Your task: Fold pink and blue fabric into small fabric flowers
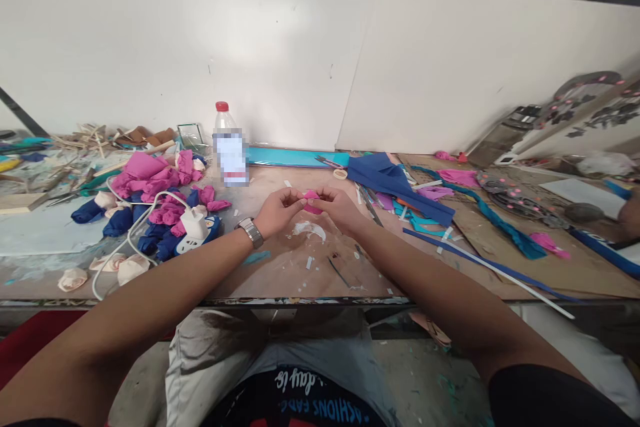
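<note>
Pink piece [314, 203] in 2 hands [276, 213]

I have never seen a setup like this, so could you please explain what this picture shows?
There is no machine here: these are a person's two bare hands, seen by a camera worn on the head, looking forward and down. The left hand, with a silver metal wristwatch above it, and the right hand share a fingertip grip on a small bright pink piece, its material unclear. On the brown worktop, to the left, lie crumpled pink pieces and dark blue bundles. Behind stands a clear red-capped bottle; to the right lies a flat dark blue sheet.
</note>
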Available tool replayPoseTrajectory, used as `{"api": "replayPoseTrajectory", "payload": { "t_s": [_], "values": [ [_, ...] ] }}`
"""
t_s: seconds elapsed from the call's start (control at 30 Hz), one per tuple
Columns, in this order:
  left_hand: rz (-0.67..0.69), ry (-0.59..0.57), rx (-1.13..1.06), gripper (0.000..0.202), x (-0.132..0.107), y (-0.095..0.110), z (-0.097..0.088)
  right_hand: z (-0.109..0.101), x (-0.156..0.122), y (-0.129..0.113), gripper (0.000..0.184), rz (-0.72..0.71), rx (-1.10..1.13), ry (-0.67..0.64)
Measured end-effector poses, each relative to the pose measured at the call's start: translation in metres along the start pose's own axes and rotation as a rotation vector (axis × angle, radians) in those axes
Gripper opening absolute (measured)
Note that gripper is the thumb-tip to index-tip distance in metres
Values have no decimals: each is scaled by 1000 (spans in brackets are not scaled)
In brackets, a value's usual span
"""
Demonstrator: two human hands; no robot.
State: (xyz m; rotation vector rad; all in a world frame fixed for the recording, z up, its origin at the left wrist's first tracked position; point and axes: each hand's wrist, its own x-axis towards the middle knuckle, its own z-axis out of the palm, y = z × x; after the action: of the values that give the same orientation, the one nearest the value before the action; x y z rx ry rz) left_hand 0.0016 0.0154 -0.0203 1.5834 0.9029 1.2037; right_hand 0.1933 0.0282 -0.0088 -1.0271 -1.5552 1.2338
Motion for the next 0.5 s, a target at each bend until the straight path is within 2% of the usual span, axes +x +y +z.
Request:
{"api": "replayPoseTrajectory", "payload": {
  "t_s": [0.07,0.27,0.5],
  "values": [
    [-8,5,2,35,0,1,0,0,-1,0,29,-7,-20,-13],
    [-51,19,-1,32,0,6,-1,0,0,-3,23,-180,-132,-38],
    [-75,45,-71,32,0,7,0,1,-1,-7,26,-254,-112,-22]
  ]
}}
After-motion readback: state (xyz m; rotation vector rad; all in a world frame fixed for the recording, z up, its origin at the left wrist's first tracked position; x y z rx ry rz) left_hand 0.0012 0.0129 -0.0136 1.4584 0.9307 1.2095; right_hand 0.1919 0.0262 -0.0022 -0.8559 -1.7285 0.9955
